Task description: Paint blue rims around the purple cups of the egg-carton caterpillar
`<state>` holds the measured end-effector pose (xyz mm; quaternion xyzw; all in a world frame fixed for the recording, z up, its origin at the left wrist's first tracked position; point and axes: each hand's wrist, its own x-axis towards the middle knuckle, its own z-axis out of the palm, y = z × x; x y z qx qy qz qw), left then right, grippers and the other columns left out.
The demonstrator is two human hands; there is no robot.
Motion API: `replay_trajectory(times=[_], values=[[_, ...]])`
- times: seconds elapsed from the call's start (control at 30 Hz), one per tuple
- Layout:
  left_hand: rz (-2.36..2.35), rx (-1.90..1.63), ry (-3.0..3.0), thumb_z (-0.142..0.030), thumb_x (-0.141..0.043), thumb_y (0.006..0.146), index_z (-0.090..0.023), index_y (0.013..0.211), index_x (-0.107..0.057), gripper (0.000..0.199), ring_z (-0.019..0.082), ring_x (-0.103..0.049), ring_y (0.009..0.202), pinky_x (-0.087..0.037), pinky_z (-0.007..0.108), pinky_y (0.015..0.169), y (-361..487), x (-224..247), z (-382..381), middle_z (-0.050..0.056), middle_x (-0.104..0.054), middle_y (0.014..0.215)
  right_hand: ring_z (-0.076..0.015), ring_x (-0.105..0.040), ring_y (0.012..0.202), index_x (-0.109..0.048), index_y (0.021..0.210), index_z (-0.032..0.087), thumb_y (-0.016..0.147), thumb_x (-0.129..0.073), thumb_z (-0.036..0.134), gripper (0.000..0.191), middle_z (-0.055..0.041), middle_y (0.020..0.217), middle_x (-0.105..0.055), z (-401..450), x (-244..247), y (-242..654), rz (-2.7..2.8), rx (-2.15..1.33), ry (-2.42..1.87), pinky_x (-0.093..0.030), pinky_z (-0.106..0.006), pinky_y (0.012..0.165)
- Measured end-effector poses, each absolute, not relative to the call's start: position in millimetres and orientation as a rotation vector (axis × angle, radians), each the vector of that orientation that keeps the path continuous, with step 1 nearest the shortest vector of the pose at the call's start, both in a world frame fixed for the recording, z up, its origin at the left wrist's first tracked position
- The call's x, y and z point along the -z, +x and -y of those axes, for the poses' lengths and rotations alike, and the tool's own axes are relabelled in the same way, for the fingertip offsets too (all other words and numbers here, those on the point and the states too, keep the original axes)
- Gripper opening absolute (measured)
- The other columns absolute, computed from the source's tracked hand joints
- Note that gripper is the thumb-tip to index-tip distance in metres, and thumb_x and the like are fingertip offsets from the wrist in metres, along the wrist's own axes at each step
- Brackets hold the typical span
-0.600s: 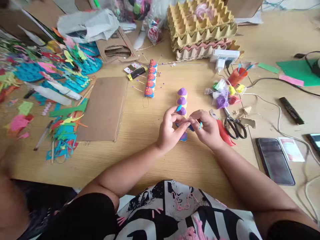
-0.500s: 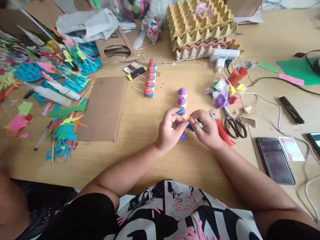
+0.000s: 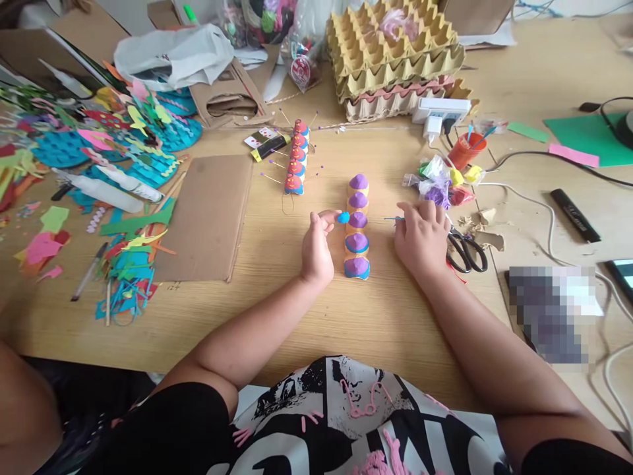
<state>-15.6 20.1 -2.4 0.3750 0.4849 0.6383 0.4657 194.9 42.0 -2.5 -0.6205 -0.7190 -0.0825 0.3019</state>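
Between the thumb and fingers of my left hand (image 3: 317, 247) is a small lump of blue modelling clay (image 3: 343, 217). It is just left of an egg-carton strip (image 3: 352, 227), touching or very near it. The strip lies lengthwise before me, with several purple clay domes (image 3: 358, 220); blue clay rings the bases of the two nearest. To its right, my right hand (image 3: 422, 241) is palm down with curled fingers. A thin blue stick (image 3: 393, 218) juts from its fingertips toward the strip; the rest is hidden.
Farther off stands a red-and-blue egg-carton strip (image 3: 297, 158) with pins in its sides. Scissors (image 3: 465, 252), bagged clay (image 3: 438, 191) and an orange cup (image 3: 465, 153) are at right. A cardboard sheet (image 3: 208, 211) and paper scraps (image 3: 126, 284) lie left; egg trays (image 3: 395, 59) are stacked behind.
My hands have parted from above the strip, left hand moving left with the blue clay, right hand moving right. The strip's purple domes are now uncovered.
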Motion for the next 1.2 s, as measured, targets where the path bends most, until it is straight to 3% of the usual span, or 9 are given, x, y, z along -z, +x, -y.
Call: replay_trajectory(times=[0.07, 0.17, 0.27, 0.53, 0.77, 0.93, 1.0, 1.2], values=[[-1.179, -1.563, 0.947, -0.086, -0.037, 0.099, -0.024, 0.098, -0.077, 0.074, 0.027, -0.067, 0.128, -0.045, 0.048, 0.122, -14, 1, -18, 0.010, -0.076, 0.119, -0.0344, -0.062, 0.105, -0.071, 0.130, 0.023, 0.101, -0.061, 0.030, 0.031, -0.0150, 0.114, -0.070, -41, 1, 195, 1.881, 0.220, -1.561, -0.048, -0.052, 0.089], [-1.153, -1.543, 1.054, -0.085, -0.034, 0.101, -0.025, 0.095, -0.080, 0.076, 0.028, -0.065, 0.132, -0.045, 0.048, 0.124, -12, -1, -13, 0.009, -0.074, 0.125, -0.0278, -0.063, 0.092, -0.070, 0.134, 0.027, 0.103, -0.064, 0.035, 0.032, -0.0093, 0.101, -0.068, -36, -3, 193, 1.936, 0.177, -1.263, -0.048, -0.047, 0.085], [-1.050, -1.507, 1.145, -0.083, -0.031, 0.103, -0.027, 0.097, -0.083, 0.076, 0.028, -0.063, 0.134, -0.046, 0.047, 0.124, -11, -2, -7, 0.009, -0.072, 0.129, -0.0258, -0.063, 0.089, -0.065, 0.144, 0.030, 0.100, -0.073, 0.039, 0.046, -0.0071, 0.101, -0.069, -29, -4, 187, 2.003, 0.221, -1.054, -0.046, -0.043, 0.082], [-0.923, -1.428, 1.325, -0.076, -0.021, 0.108, -0.034, 0.098, -0.087, 0.079, 0.028, -0.057, 0.143, -0.036, 0.053, 0.133, -11, 2, -2, 0.006, -0.077, 0.120, -0.0204, -0.058, 0.083, -0.060, 0.153, 0.038, 0.102, -0.074, 0.031, 0.054, -0.0014, 0.095, -0.068, -22, -9, 177, 1.991, 0.221, -0.805, -0.039, -0.038, 0.075], [-0.978, -1.414, 1.357, -0.076, -0.021, 0.108, -0.032, 0.099, -0.087, 0.080, 0.029, -0.057, 0.143, -0.035, 0.053, 0.134, -12, 1, -2, 0.005, -0.080, 0.116, -0.0181, -0.057, 0.078, -0.070, 0.142, 0.031, 0.102, -0.075, 0.030, 0.040, -0.0007, 0.087, -0.068, -20, -15, 176, 1.962, 0.157, -0.735, -0.040, -0.036, 0.072], [-0.982, -1.386, 1.274, -0.079, -0.020, 0.107, -0.032, 0.095, -0.087, 0.082, 0.028, -0.059, 0.142, -0.037, 0.053, 0.133, -11, -1, -1, 0.007, -0.078, 0.115, -0.0169, -0.057, 0.075, -0.079, 0.117, 0.030, 0.103, -0.073, 0.037, 0.017, -0.0006, 0.083, -0.068, -20, -11, 180, 1.995, 0.186, -0.756, -0.042, -0.036, 0.072], [-0.973, -1.384, 1.244, -0.079, -0.021, 0.107, -0.032, 0.093, -0.086, 0.082, 0.028, -0.060, 0.141, -0.039, 0.053, 0.133, -11, -2, -1, 0.007, -0.078, 0.114, -0.0179, -0.057, 0.076, -0.081, 0.109, 0.032, 0.103, -0.072, 0.044, 0.016, -0.0017, 0.083, -0.067, -21, -8, 182, 2.039, 0.158, -0.843, -0.042, -0.037, 0.073], [-1.001, -1.432, 1.443, -0.073, -0.020, 0.109, -0.035, 0.092, -0.087, 0.079, 0.029, -0.058, 0.141, -0.038, 0.054, 0.131, -13, -3, 1, 0.006, -0.080, 0.111, -0.0197, -0.058, 0.075, -0.081, 0.115, 0.037, 0.103, -0.071, 0.043, 0.018, -0.0016, 0.081, -0.069, -21, -6, 184, 2.095, 0.089, -0.893, -0.044, -0.040, 0.076]])
